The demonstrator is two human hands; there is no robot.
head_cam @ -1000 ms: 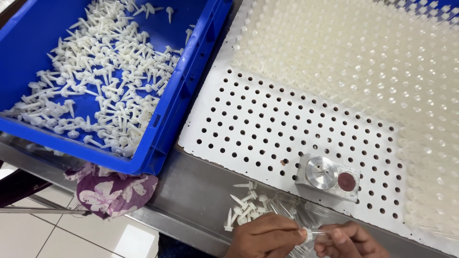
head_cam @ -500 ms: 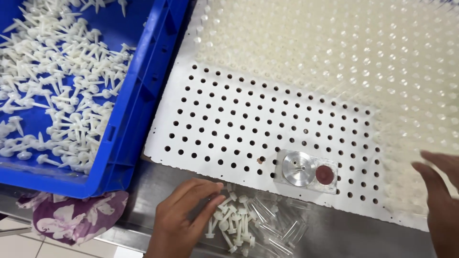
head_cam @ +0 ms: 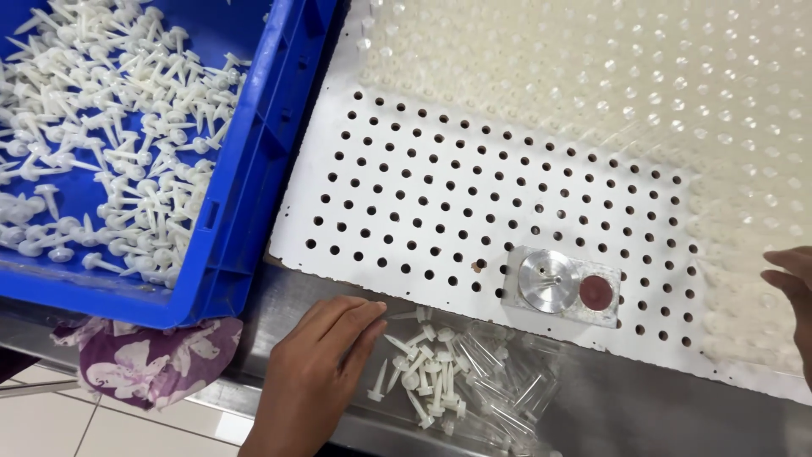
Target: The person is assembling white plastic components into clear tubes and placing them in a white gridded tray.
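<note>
A white perforated board (head_cam: 474, 195) spans a steel workbench (head_cam: 643, 406), its far rows and right side already filled with clear plastic tubes (head_cam: 643, 85) standing in the holes, while the near block of holes, just beyond the fingertips, lies open (a good share of the loading, by the look of it, is yet to be done). To the left of the fingers a blue crate (head_cam: 245, 203) holds a deep heap of white plastic pins (head_cam: 110, 144), with a floral purple cloth (head_cam: 161, 364) tucked beneath its corner. A square metal fixture (head_cam: 560, 284) with a round silver disc and a dark red one sits on the board beyond the fingers, to their right. The left hand (head_cam: 317, 364) lies flat, fingers extended and loose, gripping nothing, tips touching a small pile of loose pins and tubes (head_cam: 448, 377) on the bench edge. The right hand (head_cam: 793, 296), at the frame's edge, hovers open over the filled rows, fingers spread and empty.
</note>
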